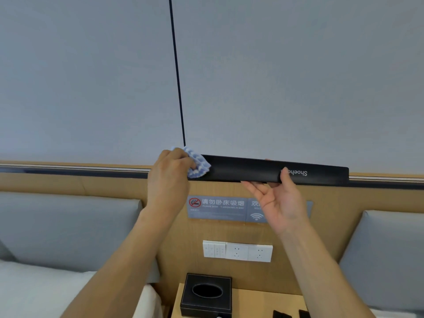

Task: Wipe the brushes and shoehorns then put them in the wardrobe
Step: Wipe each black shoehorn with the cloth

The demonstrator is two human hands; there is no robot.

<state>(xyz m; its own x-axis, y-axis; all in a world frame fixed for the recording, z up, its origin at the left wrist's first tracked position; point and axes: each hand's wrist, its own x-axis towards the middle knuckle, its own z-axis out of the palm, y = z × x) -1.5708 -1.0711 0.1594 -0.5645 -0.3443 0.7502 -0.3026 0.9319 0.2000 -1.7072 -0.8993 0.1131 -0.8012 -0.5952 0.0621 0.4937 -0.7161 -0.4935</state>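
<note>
A long black shoehorn point(247, 169) with white lettering is held level in front of the wall, at about headboard height. My right hand point(280, 200) grips it from below, thumb over the lettering and fingers along its lower edge. My left hand point(169, 177) grips a crumpled blue and white cloth point(198, 162) and presses it against the shoehorn's left end. Two dark objects point(290, 314) lie at the bottom edge on the nightstand; only their tops show.
A wooden nightstand point(263, 301) stands below, bearing a black tissue box point(206, 294). On the wooden panel behind are a no-smoking sign point(215, 206) and white switches and sockets point(237, 251). Grey padded headboards point(68, 226) flank it, with white bedding at the lower left.
</note>
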